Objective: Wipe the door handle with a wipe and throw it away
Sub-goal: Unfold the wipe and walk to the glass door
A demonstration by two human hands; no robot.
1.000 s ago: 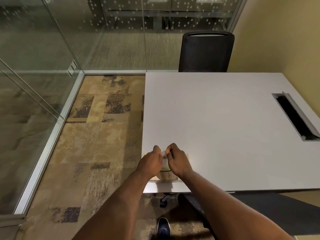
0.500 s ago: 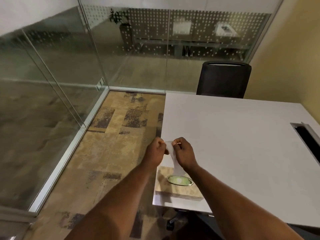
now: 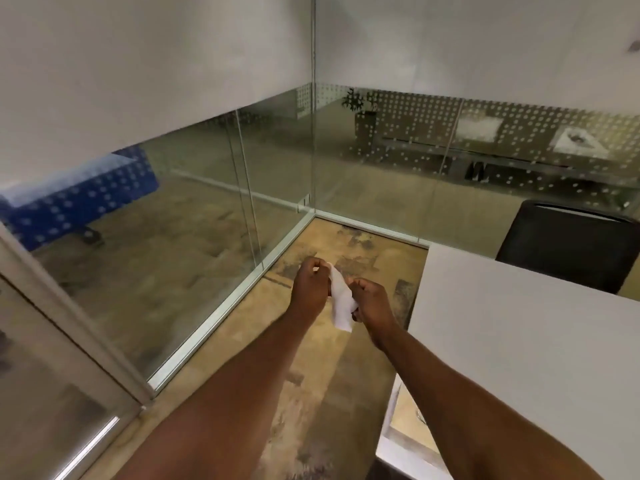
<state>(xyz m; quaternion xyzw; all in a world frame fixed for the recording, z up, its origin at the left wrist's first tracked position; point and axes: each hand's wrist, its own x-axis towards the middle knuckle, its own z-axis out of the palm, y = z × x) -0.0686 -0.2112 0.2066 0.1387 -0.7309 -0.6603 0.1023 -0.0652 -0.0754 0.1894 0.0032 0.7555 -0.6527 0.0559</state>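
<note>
From the head camera I had the wipe [image 3: 340, 300] pinched between my left hand [image 3: 309, 285] and right hand [image 3: 371, 298], held in the air off the desk's [image 3: 519, 341] left edge. No door handle or bin showed, so wiping and discarding were, I judged, both left.

The wipe [image 3: 340, 301] is plain white. The counter [image 3: 526, 341] is a flat pale grey, with a tan box [image 3: 410, 427] at its near left edge. The carpet [image 3: 311, 375] is tan and beige, broken by dark mottled rectangular patches. The chair [image 3: 568, 247] is black. The glass walls [image 3: 485, 140] carry rows of small white dots below a frosted white band, in silver-grey frames. Beyond the glass, a bench [image 3: 69, 199] shows blue behind the dots, and a plant [image 3: 358, 100] is dark green.
</note>
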